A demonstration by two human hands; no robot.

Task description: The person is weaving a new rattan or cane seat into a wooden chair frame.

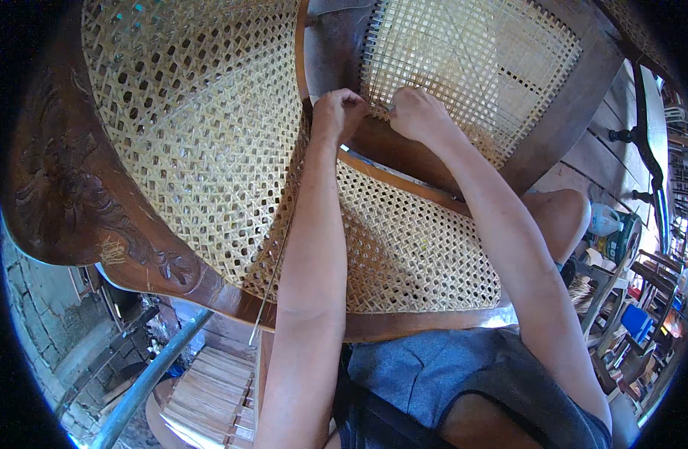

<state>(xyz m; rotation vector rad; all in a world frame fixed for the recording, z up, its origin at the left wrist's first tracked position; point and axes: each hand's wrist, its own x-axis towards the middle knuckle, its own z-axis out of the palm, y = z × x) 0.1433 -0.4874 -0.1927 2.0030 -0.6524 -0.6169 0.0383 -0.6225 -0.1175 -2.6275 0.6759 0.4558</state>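
Note:
Both my hands work at the near left corner of a half-woven cane panel [434,60] set in a dark wooden frame [542,123]. My left hand [338,114] is closed in a pinch right at the panel's edge holes. A short gap away, my right hand [419,114] is curled like a fist over the open weave. What lies between the fingers of either hand is too small to make out. A loose pale cane strand [273,280] runs down beside my left forearm; its upper end is hidden behind the arm.
A wooden piece with finished cane mesh [202,150] and carved flowers [56,165] fills the left, its lower part spanning my lap. Below left are a blue-grey pipe [153,382] and a slatted wooden stool [209,393]. Bottles and a blue object [637,323] clutter the right.

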